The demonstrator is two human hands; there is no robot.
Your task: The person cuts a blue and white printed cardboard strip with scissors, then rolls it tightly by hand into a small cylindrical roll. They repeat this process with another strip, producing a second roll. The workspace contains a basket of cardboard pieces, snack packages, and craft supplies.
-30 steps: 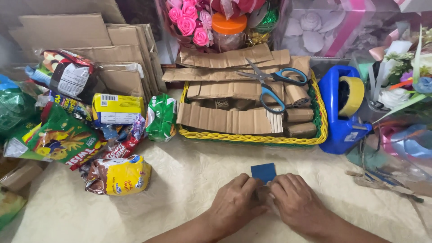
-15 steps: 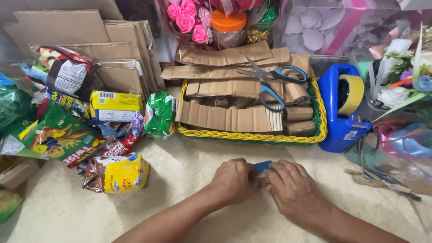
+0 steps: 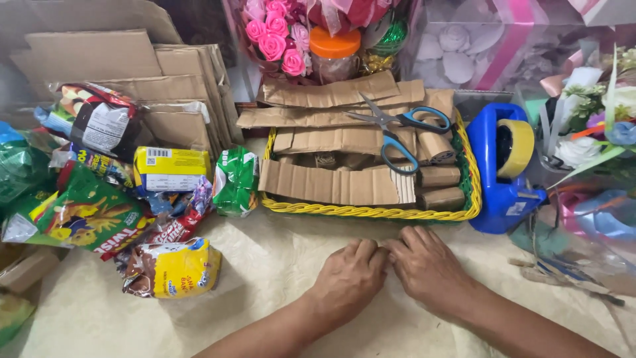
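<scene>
My left hand (image 3: 348, 278) and my right hand (image 3: 427, 268) lie side by side on the cream cloth (image 3: 265, 265), just in front of a yellow and green woven basket (image 3: 371, 212). Their fingertips meet and press down together. The small blue piece that showed between them a moment ago is now hidden under the fingers. The basket holds folded and rolled corrugated cardboard strips (image 3: 331, 185). Blue-handled scissors (image 3: 397, 129) rest on top of them.
A blue tape dispenser (image 3: 500, 172) with a yellowish roll stands right of the basket. Several snack packets, one of them a yellow packet (image 3: 172, 268), are heaped at the left. Flat cardboard (image 3: 172, 86), pink fabric roses (image 3: 271, 40), an orange-lidded jar (image 3: 334, 50) and ribbons (image 3: 596, 212) crowd the back and right.
Both hands slid forward towards the basket and closed together over the small blue piece. It went from plainly visible to fully covered.
</scene>
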